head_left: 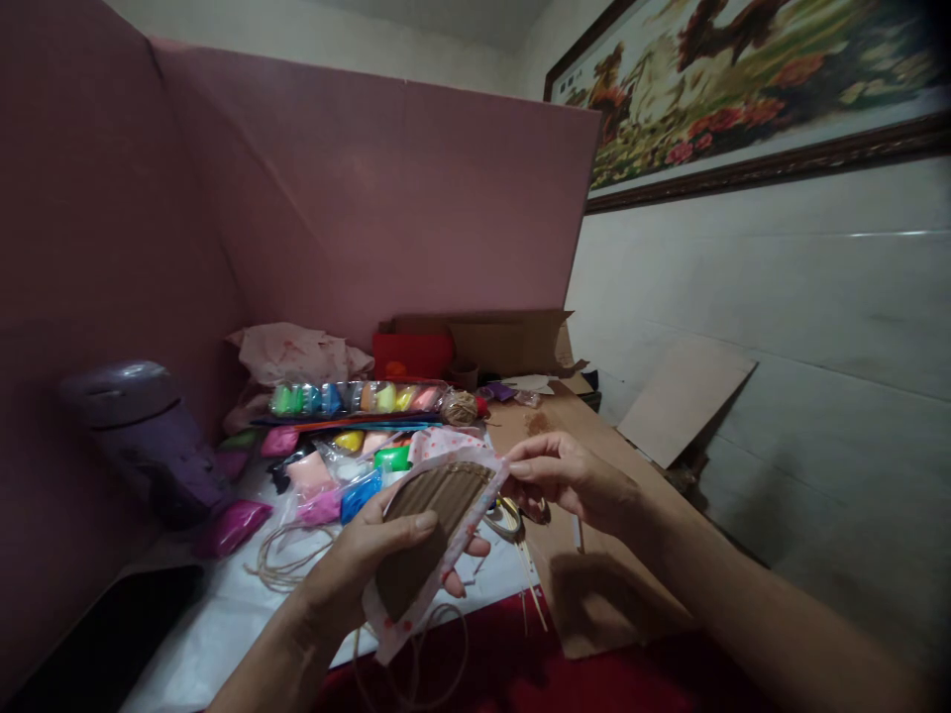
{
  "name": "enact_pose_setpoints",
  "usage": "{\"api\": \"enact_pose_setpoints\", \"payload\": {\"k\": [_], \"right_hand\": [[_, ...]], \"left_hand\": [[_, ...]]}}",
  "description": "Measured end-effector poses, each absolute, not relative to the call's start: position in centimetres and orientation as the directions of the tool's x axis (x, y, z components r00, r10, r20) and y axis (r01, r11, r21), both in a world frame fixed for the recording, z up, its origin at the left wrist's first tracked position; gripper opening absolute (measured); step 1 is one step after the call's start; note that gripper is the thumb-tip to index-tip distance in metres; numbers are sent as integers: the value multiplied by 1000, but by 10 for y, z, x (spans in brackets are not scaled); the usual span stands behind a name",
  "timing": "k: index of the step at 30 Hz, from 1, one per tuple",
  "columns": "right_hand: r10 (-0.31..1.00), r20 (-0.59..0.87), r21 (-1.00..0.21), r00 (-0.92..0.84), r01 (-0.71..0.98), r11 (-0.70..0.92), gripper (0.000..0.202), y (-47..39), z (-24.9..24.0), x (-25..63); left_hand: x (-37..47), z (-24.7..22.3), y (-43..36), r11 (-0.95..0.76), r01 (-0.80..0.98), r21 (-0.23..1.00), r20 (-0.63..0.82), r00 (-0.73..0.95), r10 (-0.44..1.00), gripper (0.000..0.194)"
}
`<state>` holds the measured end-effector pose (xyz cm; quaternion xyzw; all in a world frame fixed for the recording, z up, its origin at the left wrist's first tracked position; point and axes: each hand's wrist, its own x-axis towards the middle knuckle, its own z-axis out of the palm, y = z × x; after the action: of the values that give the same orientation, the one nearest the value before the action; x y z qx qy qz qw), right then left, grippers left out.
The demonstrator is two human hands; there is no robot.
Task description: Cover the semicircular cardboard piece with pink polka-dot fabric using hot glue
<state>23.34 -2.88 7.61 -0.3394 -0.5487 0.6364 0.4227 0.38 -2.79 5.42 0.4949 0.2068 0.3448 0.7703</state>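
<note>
My left hand (393, 545) is wrapped round a curved piece of corrugated cardboard (438, 505), its thumb flat on the brown face and its fingers behind. Pink dotted fabric (453, 444) backs the cardboard and sticks out past its edges. At the upper right corner, my right hand (554, 475) pinches the fabric's edge between thumb and fingers. Loops of thin cord (438, 683) hang below the cardboard. Beneath my right hand are scissors-like handles and thin sticks (533, 584), partly hidden.
Bags of coloured clay (319, 485) and a clear clay pack (357, 398) lie behind my hands, beside a twine ball (459, 407). A purple bottle (149, 436) stands left. Coiled cord (286, 557) rests on white paper. A cardboard sheet (616, 604) lies right; pink panels (386, 198) enclose the back.
</note>
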Motion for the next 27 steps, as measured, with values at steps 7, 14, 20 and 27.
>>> {"api": "enact_pose_setpoints", "payload": {"k": [7,14,20,27], "right_hand": [[923,49,-996,-381,-90,16,20,-26,73,233],[934,72,-997,-350,-48,59,18,-27,76,233],[942,88,-995,-325,9,97,17,-29,79,232],[948,275,-908,-161,282,311,18,-41,84,220]], "left_hand": [[4,53,-28,264,-328,907,40,691,722,53],[5,52,-27,263,-321,910,40,700,713,53],[5,54,-28,267,-311,912,30,700,713,51],[7,51,-25,283,-286,916,-19,672,740,49]]}}
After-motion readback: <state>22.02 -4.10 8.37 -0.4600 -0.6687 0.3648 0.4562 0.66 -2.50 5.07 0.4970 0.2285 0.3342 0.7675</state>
